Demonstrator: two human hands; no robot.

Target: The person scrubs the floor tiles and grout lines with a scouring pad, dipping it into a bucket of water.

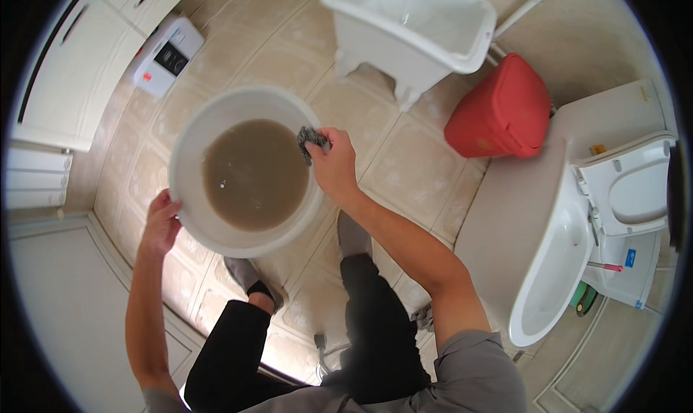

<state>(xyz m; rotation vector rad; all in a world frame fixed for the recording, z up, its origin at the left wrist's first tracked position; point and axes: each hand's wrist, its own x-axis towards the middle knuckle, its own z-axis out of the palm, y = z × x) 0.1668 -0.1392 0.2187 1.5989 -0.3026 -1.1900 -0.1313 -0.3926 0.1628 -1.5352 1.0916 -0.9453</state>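
Curling round a likely heavy basin's (189, 147) left rim, left hand (162, 221) finds surest hold; right hand (335, 164) pinches soft-looking scrubber (310, 136).

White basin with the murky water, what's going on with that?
A person's left hand holds the left rim of a round, white, plastic-looking basin. Their right hand holds a crumpled, dark grey piece of cloth-like material at the opposite side of the rim. Murky brown water covers the basin's bottom. Beyond it, a tapered red bin stands beside a white footed tub.
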